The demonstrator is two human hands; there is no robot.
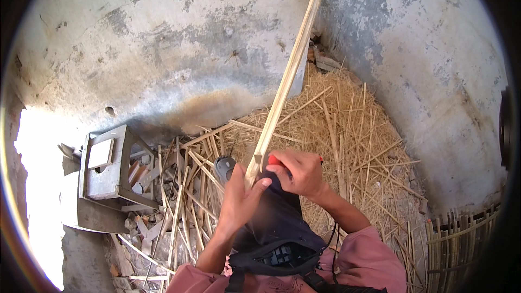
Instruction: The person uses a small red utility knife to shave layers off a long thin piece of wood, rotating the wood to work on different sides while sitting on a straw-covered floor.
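Note:
A long pale split bamboo strip (281, 95) slants up from my lap to the top of the head view. My left hand (236, 198) is closed around its lower end, thumb along the side. Just right of the strip, my right hand (300, 172) grips a tool with a red handle (275, 160); its working end is mostly hidden by the fingers and the strip. A thin curl stands off the strip between the two hands. Both hands are above my dark-trousered leg (279, 211).
Loose shavings (353, 135) and bamboo strips (182, 214) cover the floor. At left stands a worn wooden box frame (108, 176) amid rubble. A slatted bamboo panel (461, 247) is at lower right. Stained walls (179, 38) meet in the corner ahead; an open black pouch (282, 256) sits at my waist.

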